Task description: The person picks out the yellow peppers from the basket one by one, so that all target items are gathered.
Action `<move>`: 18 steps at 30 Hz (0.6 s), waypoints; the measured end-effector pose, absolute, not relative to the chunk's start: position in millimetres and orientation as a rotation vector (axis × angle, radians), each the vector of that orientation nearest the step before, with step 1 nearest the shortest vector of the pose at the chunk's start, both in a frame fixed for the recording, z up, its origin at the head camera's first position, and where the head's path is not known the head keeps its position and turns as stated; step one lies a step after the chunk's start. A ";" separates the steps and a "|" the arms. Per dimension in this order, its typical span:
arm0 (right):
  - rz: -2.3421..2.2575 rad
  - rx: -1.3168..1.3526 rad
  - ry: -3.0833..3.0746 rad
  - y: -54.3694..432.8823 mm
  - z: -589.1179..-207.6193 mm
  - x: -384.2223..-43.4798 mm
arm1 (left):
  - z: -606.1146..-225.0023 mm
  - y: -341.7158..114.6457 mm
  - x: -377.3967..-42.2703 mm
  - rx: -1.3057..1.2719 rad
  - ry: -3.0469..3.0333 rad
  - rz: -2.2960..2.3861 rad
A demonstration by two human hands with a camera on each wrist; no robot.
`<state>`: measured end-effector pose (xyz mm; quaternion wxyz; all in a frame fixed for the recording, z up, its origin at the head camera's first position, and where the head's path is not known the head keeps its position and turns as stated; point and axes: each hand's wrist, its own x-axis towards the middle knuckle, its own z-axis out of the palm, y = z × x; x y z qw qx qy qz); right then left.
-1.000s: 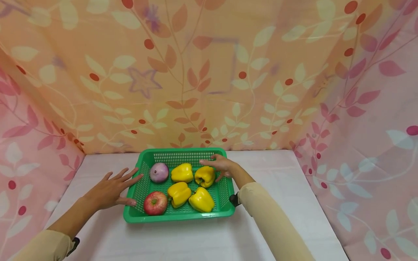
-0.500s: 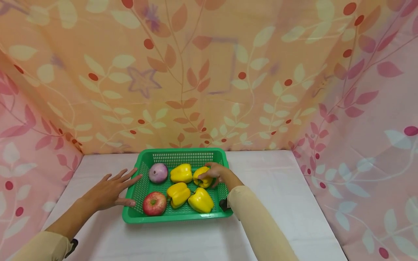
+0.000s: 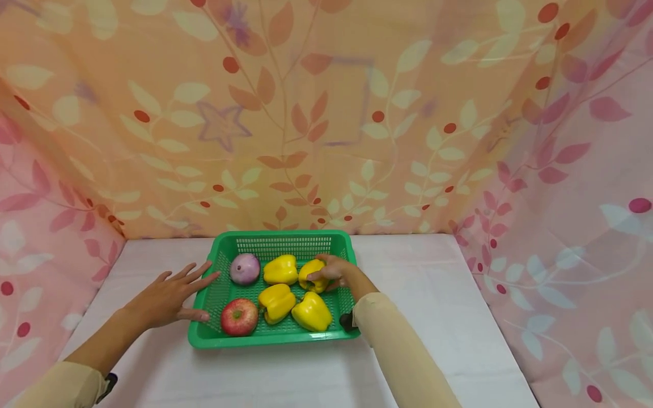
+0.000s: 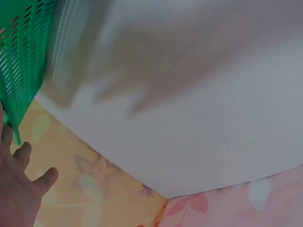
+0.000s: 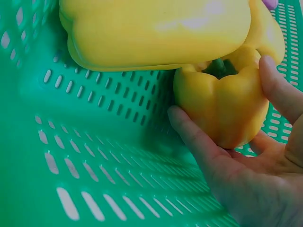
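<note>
My right hand (image 3: 338, 271) reaches over the right side of a green basket (image 3: 275, 340) and grips the back-right yellow bell pepper (image 3: 310, 274). In the right wrist view, thumb and fingers curl round that pepper (image 5: 222, 104), which sits low in the basket, its green stem partly showing. My left hand (image 3: 168, 296) is spread at the basket's left rim, fingertips over the edge; whether they press on it I cannot tell. Only part of this hand (image 4: 21, 184) shows in the left wrist view, fingers apart, beside the basket's wall (image 4: 26, 61).
Three more yellow bell peppers, one at the back middle (image 3: 280, 270), one in the centre (image 3: 277, 303) and one at front right (image 3: 312, 312), lie close by. A red apple (image 3: 239, 317) and a round purple vegetable (image 3: 245, 269) lie at the left. Patterned cloth (image 3: 285, 113) surrounds the white table (image 3: 418, 272).
My right hand has come down and left from above the basket's right side onto the back-right bell pepper, and its fingers have closed round it. My left hand has stayed at the rim.
</note>
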<state>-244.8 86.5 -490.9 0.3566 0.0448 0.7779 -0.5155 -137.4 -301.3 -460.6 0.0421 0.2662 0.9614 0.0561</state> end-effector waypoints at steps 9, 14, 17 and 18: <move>-1.330 0.125 2.006 86.7 -490.9 -244.7 | -460.9 -300.9 -137.3 0.817 2.938 0.192; -1.322 0.115 2.013 86.5 -491.8 -244.8 | -460.5 -300.2 -135.8 0.830 2.943 0.187; -1.335 0.108 1.997 86.8 -492.9 -245.3 | -460.1 -299.9 -136.0 0.833 2.946 0.181; -1.339 0.107 1.992 87.2 -493.2 -245.6 | -460.4 -299.9 -136.3 0.833 2.944 0.179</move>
